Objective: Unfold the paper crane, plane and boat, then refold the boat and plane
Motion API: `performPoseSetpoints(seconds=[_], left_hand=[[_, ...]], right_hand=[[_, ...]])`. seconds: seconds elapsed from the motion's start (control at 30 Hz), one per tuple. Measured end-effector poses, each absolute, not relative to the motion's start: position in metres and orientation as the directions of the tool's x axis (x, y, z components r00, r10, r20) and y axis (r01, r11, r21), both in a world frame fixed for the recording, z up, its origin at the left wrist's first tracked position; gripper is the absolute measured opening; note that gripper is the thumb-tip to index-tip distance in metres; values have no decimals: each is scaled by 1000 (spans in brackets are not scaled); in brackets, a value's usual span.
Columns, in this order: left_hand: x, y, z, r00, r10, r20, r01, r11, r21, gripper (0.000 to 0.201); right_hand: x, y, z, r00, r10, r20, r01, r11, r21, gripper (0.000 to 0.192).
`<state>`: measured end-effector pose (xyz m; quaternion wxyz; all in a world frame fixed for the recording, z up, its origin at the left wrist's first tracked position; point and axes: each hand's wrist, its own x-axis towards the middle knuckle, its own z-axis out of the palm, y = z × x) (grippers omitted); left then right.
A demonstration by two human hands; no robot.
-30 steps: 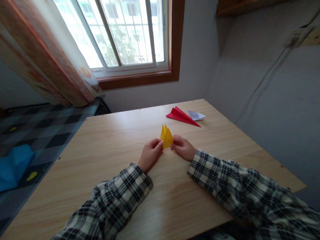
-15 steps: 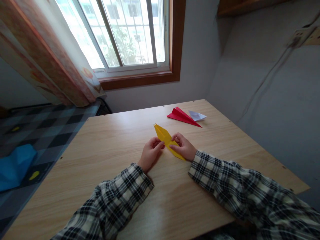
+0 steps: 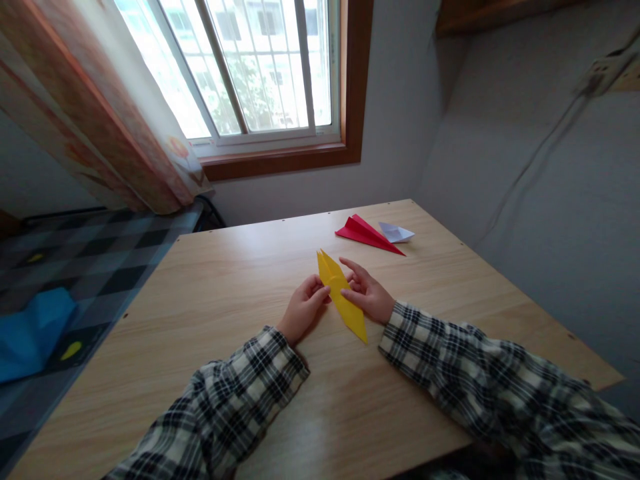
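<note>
A piece of folded yellow paper (image 3: 345, 303), long and pointed, slants between my hands just over the wooden table (image 3: 220, 293). Its upper end splits into several points, and its lower end tapers to one tip. My left hand (image 3: 305, 305) pinches its left edge, thumb in front and fingers behind. On the right edge, the thumb of my right hand (image 3: 369, 293) presses the paper's face; its index finger is stretched out beyond the edge, while the other fingers are partly hidden behind.
Toward the far right of the table lie a red paper plane (image 3: 367, 235) and a small white paper boat (image 3: 397, 233), close together. A blue folded paper (image 3: 37, 333) rests on the checked cloth (image 3: 115, 247) at left. A window (image 3: 260, 73) is behind.
The yellow paper has turned to a steeper slant, its top shifting right and its lower tip swinging down. My right index finger has straightened away from the paper.
</note>
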<state>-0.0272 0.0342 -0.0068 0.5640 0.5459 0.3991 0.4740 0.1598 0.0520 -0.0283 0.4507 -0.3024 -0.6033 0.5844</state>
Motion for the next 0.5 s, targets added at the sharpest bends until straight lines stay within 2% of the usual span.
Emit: performPoseSetpoints(seconds=[0.33, 0.5], left_hand=[[-28, 31, -3, 258, 963, 78, -143, -42, 989, 20], [-30, 33, -6, 242, 966, 94, -76, -77, 994, 21]], right_hand=[[159, 55, -29, -454, 873, 177, -208, 89, -974, 62], [158, 53, -25, -478, 858, 189, -201, 103, -974, 53]])
